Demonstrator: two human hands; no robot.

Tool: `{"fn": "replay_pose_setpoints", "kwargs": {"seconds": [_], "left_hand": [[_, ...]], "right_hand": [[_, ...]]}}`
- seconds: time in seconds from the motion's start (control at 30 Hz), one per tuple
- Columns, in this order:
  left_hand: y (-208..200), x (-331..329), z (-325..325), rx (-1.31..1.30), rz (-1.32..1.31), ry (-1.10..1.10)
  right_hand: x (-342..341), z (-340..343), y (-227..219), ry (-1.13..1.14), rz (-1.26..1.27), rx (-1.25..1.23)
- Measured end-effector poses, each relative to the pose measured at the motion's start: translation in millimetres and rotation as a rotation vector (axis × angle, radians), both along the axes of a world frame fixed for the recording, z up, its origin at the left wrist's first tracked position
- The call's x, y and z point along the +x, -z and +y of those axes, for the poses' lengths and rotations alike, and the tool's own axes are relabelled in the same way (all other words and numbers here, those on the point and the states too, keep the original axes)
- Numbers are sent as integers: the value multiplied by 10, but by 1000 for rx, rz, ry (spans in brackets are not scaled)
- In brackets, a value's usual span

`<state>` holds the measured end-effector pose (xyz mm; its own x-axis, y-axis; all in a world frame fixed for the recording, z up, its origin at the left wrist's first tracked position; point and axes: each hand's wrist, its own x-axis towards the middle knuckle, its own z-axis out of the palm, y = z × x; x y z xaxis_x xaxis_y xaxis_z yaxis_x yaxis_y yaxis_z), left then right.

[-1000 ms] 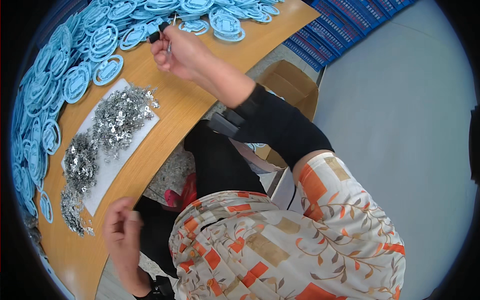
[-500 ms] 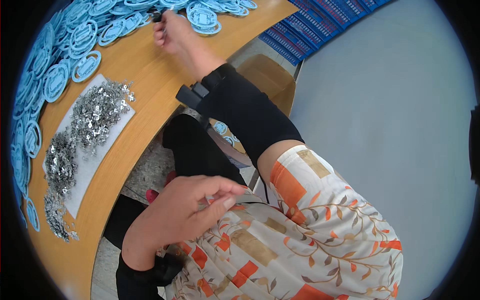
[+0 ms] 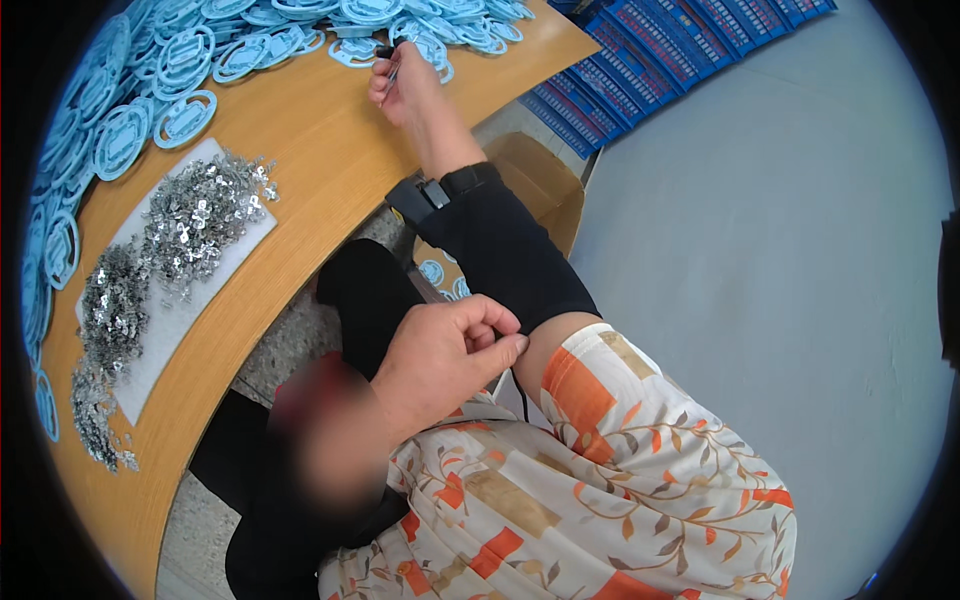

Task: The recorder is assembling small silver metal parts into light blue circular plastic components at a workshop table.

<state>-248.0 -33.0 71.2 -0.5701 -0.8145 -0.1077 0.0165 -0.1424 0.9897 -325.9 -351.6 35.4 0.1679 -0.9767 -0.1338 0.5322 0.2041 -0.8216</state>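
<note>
My right hand (image 3: 408, 92) is at the far side of the wooden table, beside a heap of light blue oval plastic pieces (image 3: 183, 62). Its fingers are closed on a small tool (image 3: 385, 52) with a black end and a thin metal part; its kind is unclear. My left hand (image 3: 440, 362) hovers over my lap, thumb and curled fingers brought together. Whatever it may pinch is too small to make out. On the table's left part, a pile of small shiny metal clips (image 3: 195, 215) lies on a white sheet (image 3: 165, 345).
The wooden table (image 3: 310, 205) curves around my left and front. An open cardboard box (image 3: 540, 175) stands below its edge, with several blue oval pieces (image 3: 432, 272) down near it. Blue printed panels (image 3: 650, 60) lean in a row at the far right.
My right hand has shifted right along the heap, still gripping the small tool. My left hand has risen away from my lap to the right, and its fingers have drawn together.
</note>
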Motion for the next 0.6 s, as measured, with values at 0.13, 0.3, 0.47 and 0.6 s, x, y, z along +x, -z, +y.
{"fn": "replay_pose_setpoints", "kwargs": {"seconds": [0.13, 0.3, 0.47, 0.6], "left_hand": [[7, 123, -2, -48, 45, 220], [127, 237, 42, -56, 55, 280], [216, 412, 20, -9, -41, 263], [349, 468, 12, 81, 11, 170]], "right_hand": [[256, 123, 10, -87, 666, -103], [589, 345, 246, 149, 1422, -876], [630, 329, 313, 52, 1812, -820], [594, 335, 368, 302, 1736, -1021]]}}
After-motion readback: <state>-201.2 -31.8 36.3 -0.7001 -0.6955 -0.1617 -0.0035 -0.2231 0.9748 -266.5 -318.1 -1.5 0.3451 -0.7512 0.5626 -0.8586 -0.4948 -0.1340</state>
